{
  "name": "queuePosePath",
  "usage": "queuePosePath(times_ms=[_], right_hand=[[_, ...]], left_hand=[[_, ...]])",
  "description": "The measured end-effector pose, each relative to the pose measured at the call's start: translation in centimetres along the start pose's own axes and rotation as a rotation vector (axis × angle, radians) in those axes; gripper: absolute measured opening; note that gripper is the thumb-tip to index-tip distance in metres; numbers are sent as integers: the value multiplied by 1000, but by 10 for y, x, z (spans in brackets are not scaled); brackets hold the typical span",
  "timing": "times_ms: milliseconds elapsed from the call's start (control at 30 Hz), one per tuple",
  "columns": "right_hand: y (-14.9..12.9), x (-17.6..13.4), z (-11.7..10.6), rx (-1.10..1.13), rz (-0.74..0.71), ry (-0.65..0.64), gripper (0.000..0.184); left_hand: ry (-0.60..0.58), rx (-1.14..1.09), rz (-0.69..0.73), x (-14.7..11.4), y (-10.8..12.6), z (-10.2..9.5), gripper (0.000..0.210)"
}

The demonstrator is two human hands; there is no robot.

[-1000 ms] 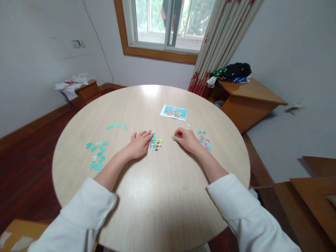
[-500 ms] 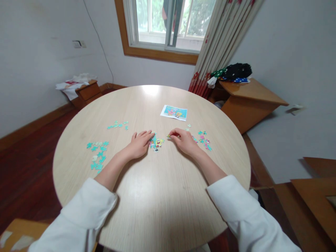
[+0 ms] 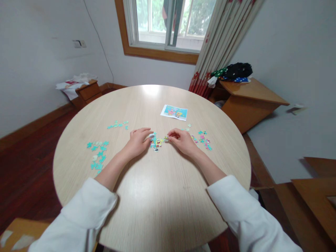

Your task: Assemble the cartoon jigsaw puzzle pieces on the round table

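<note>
I am seeing the fingers of the right hand (image 3: 183, 140) closing narrowly on one small piece (image 3: 166, 138), just beside the right edge of the cluster (image 3: 159, 142). The left hand (image 3: 138, 142) is curving its fingers at the left side of the same cluster; I cannot tell whether they are holding a piece there or only touching.

The cluster is showing a yellow figure, and it is lying between the two hands. As I am judging, the assembling is standing at a rather early stage: only this small part is looking put together, while many pieces are lying outside it. Near the right hand, colourful pieces (image 3: 207, 141) are waiting, and pale pieces (image 3: 189, 125) are lying a little beyond. On the left, a row (image 3: 120, 125) and a larger blue group (image 3: 98, 167) are lying well apart from the cluster. The picture card (image 3: 174, 116) is resting flat behind the hands.

All this is lying on the round, light wood counter (image 3: 157, 196), which is reflecting the window (image 3: 151, 21). A curtain (image 3: 215, 45) is hanging beside the window. On the right, a cabinet (image 3: 249, 105) is carrying dark cloths (image 3: 237, 71); on the left, a small drawer unit (image 3: 89, 93) is standing over the dark red floor (image 3: 26, 178).
</note>
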State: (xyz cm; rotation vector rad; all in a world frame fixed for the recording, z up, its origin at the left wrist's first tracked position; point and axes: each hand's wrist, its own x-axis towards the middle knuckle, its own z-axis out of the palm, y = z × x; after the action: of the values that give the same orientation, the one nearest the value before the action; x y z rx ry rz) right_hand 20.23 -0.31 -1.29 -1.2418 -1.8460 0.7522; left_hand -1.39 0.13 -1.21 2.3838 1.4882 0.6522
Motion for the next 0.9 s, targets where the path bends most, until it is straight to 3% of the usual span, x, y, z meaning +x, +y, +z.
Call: queuePosePath(times_ms=[233, 467, 900], right_hand=[[0, 0, 0, 12, 21, -17, 9], [0, 0, 0, 21, 48, -29, 11], [6, 2, -5, -239, 81, -28, 14]], left_hand=[[159, -93, -60, 2, 0, -3, 20], [161, -124, -24, 2, -1, -2, 19], [140, -103, -6, 2, -4, 1, 19]])
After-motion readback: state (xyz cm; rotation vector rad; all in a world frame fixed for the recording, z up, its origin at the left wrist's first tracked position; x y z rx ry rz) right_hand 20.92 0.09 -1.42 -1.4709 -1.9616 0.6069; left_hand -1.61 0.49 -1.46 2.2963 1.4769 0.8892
